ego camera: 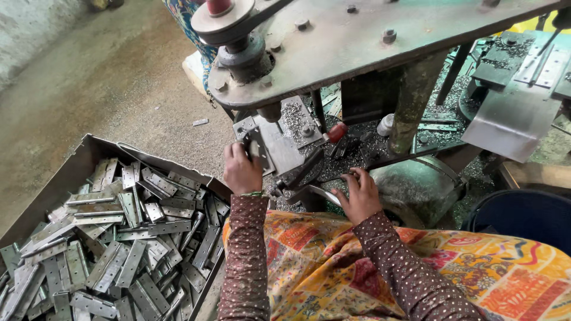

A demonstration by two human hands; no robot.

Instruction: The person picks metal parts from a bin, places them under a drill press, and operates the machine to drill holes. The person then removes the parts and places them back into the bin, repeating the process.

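A: What is the left hand doing?

B: Its fingers are curled round a flat grey metal hinge plate, pressing it against the small steel block fixture under the heavy grey steel machine table. The plate stands nearly upright at the fixture's left edge.

A: And the right hand?

B: It lies knuckles up on the curved grey metal edge at the front of the machine. The fingers are bent and close together, fingertips down on a dark lever bar that runs off to the right. Whether they truly grip it, I cannot tell.

A: What crowds the work?

B: Plenty. The grooved pulley with a red cap and its dark hub hang just above the left hand. A rusty greenish round column stands right of the fixture, with a small red knob and loose metal swarf between them.

A: And to the left?

B: An open grey sheet-metal tray heaped with flat silver hinge leaves, just beside the person's knee, on the bare concrete floor.

A: Below?

B: Brown dotted sleeves and a bright orange patterned cloth over the lap. A dark blue round tub sits at the right.
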